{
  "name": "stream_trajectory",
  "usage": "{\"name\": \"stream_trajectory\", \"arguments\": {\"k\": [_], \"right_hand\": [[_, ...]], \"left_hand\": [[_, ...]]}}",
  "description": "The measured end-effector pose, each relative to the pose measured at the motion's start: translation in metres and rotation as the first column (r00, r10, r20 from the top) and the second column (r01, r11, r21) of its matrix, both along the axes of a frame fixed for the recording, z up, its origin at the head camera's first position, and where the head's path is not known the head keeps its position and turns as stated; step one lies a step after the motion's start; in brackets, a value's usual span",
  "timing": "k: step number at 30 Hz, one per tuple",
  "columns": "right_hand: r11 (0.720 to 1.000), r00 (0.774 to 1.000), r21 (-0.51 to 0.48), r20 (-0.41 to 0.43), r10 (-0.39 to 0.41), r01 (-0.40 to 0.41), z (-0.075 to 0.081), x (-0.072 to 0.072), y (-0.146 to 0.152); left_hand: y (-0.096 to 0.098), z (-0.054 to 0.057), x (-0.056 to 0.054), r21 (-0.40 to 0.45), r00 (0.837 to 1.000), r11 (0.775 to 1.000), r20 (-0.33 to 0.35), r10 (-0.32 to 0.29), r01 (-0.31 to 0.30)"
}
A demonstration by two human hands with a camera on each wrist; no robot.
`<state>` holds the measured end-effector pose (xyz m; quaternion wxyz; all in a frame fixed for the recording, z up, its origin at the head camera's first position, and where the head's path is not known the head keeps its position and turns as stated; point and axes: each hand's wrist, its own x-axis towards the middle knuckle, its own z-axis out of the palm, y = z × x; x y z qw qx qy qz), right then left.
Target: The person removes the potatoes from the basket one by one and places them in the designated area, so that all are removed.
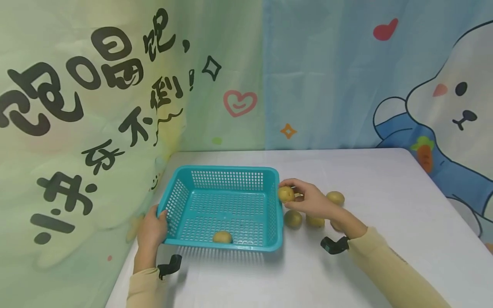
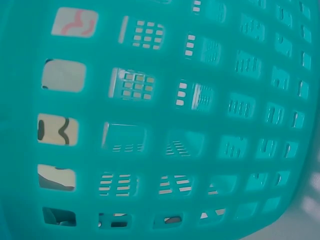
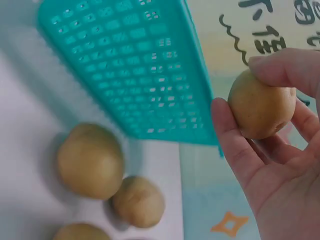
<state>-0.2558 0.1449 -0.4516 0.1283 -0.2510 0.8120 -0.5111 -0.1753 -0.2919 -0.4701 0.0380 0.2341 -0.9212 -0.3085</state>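
Observation:
My left hand (image 1: 152, 230) grips the left rim of a teal plastic basket (image 1: 280, 205), thumb over the edge. One potato (image 1: 222, 237) lies inside, against the basket's front wall. In the left wrist view the basket's perforated side (image 2: 165, 110) fills the picture and hides the hand. Just outside the right rim, my right hand (image 1: 313, 201) holds another potato (image 3: 262, 104) between thumb and fingers, raised above the table. In the right wrist view a fingertip is right at the basket's edge.
Several loose potatoes (image 1: 293, 219) lie on the white table (image 1: 366, 184) to the right of the basket, partly under my right forearm. A printed cloth backdrop (image 1: 323, 77) hangs behind the table and along its left side.

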Motion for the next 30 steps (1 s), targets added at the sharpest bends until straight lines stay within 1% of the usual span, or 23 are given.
{"name": "stream_trajectory", "arguments": {"k": [3, 5, 6, 7, 11, 14, 18, 20, 23, 28, 30], "right_hand": [[0.998, 0.996, 0.017, 0.056, -0.066, 0.065, -0.005, 0.006, 0.012], [0.996, 0.994, 0.02, 0.071, -0.087, 0.085, -0.011, 0.01, 0.018], [0.995, 0.993, 0.024, 0.065, -0.096, 0.095, -0.014, 0.012, 0.021], [0.995, 0.994, 0.023, 0.051, -0.101, 0.1, -0.018, 0.015, 0.024], [0.996, 0.994, -0.031, -0.065, -0.082, 0.08, -0.034, 0.024, 0.031], [0.996, 0.992, -0.054, -0.096, -0.082, 0.077, -0.042, 0.035, 0.032], [0.995, 0.984, -0.007, -0.149, -0.096, 0.096, -0.049, 0.051, 0.031], [0.994, 0.975, 0.028, -0.197, -0.1, 0.108, -0.053, 0.059, 0.028], [0.992, 0.966, 0.064, -0.243, -0.089, 0.107, -0.062, 0.068, 0.024], [0.989, 0.963, 0.122, -0.266, -0.049, 0.084, -0.078, 0.079, 0.018], [0.989, 0.963, 0.123, -0.266, -0.046, 0.081, -0.082, 0.081, 0.016]], "left_hand": [[-0.001, 0.0, 0.001, 0.002, 1.0, 1.0, -0.001, 0.007, -0.007], [0.0, 0.0, 0.001, 0.005, 1.0, 1.0, 0.001, 0.015, -0.015], [0.0, 0.0, 0.001, 0.007, 1.0, 1.0, 0.002, 0.018, -0.018], [0.0, 0.0, 0.001, 0.011, 1.0, 1.0, 0.004, 0.021, -0.021], [0.001, 0.0, 0.002, 0.021, 1.0, 0.999, 0.013, 0.028, -0.028], [0.001, 0.0, 0.002, 0.021, 1.0, 0.999, 0.012, 0.026, -0.026], [0.001, 0.001, 0.002, 0.014, 1.0, 1.0, 0.005, 0.02, -0.02], [0.001, 0.001, 0.002, 0.009, 1.0, 1.0, 0.003, 0.02, -0.02], [0.002, 0.001, 0.001, 0.0, 1.0, 1.0, 0.001, 0.023, -0.023], [0.002, 0.001, 0.0, -0.014, 1.0, 1.0, -0.004, 0.022, -0.022], [0.003, 0.0, 0.0, -0.018, 1.0, 1.0, -0.005, 0.022, -0.022]]}}
